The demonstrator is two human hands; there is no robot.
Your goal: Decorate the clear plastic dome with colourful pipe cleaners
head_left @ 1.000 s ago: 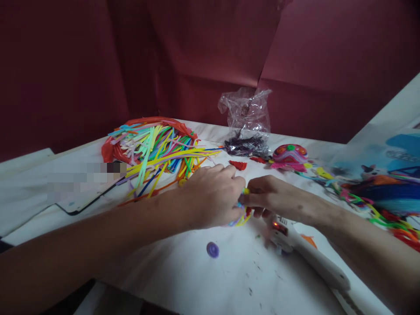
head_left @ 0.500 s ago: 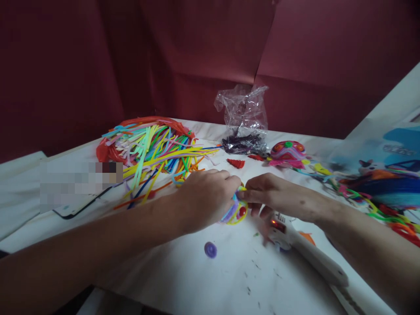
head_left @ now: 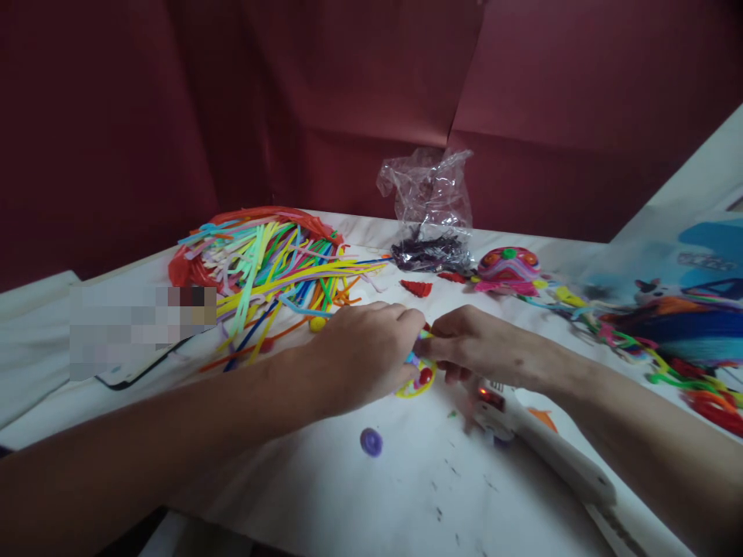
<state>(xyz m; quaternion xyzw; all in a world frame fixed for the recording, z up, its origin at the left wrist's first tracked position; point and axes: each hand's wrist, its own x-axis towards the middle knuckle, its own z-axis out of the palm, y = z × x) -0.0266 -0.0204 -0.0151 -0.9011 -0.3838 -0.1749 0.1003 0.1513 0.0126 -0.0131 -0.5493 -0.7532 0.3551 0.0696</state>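
Both hands — left hand [head_left: 371, 352], right hand [head_left: 473, 348] — pinch a small coiled ornament [head_left: 419, 375]; no writing seems readable.

My left hand [head_left: 365, 352] and right hand [head_left: 479, 348] meet over the table [head_left: 406, 487], pinching a small craft piece [head_left: 419, 377] between them. A disc [head_left: 371, 442] lies before it, a glue gun [head_left: 539, 449] under my right wrist, the pipe cleaners [head_left: 272, 267] behind-left, a bag [head_left: 433, 213] behind.
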